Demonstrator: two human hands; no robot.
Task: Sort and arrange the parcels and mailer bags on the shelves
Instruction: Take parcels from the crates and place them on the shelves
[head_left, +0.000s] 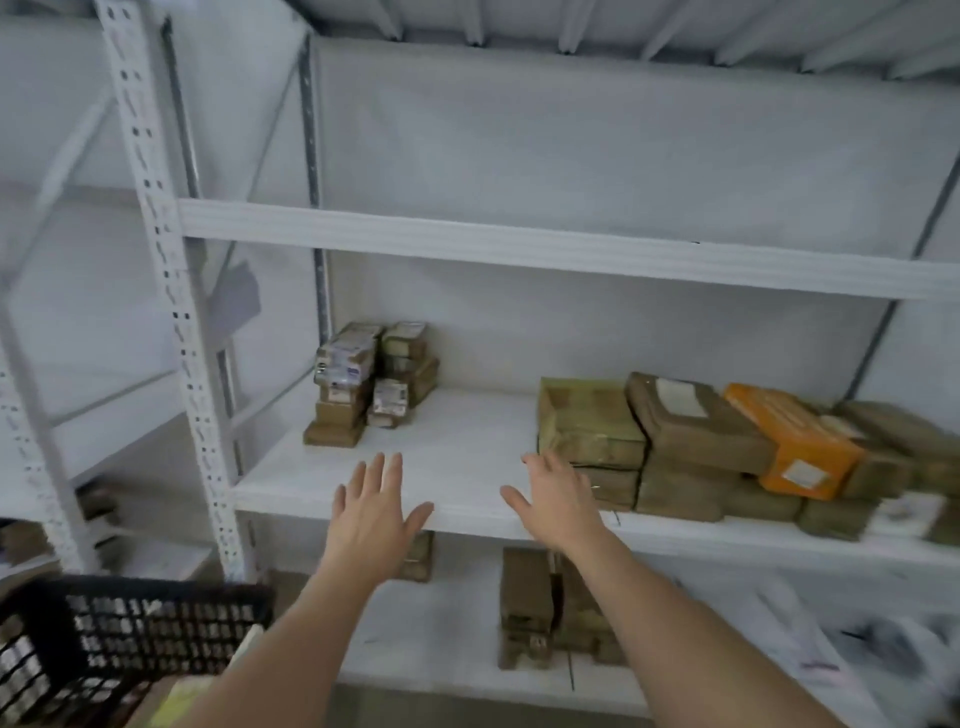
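A white metal shelf (457, 457) faces me at chest height. At its back left stands a small stack of brown parcels (363, 384) with white labels. On its right lies a pile of flat brown parcels (691, 447), with an orange parcel (800, 441) leaning on top. My left hand (374, 509) hovers open over the shelf's front edge, fingers spread, holding nothing. My right hand (556, 499) is open too, its fingertips close to the left end of the brown pile; whether they touch it I cannot tell.
A black plastic crate (119, 639) sits at the lower left, with cardboard showing inside. The lower shelf holds more brown parcels (545, 608) and, at the right, white mailer bags (857, 639). A perforated white upright (171, 291) stands left of the shelf. The upper shelf board (519, 244) runs overhead.
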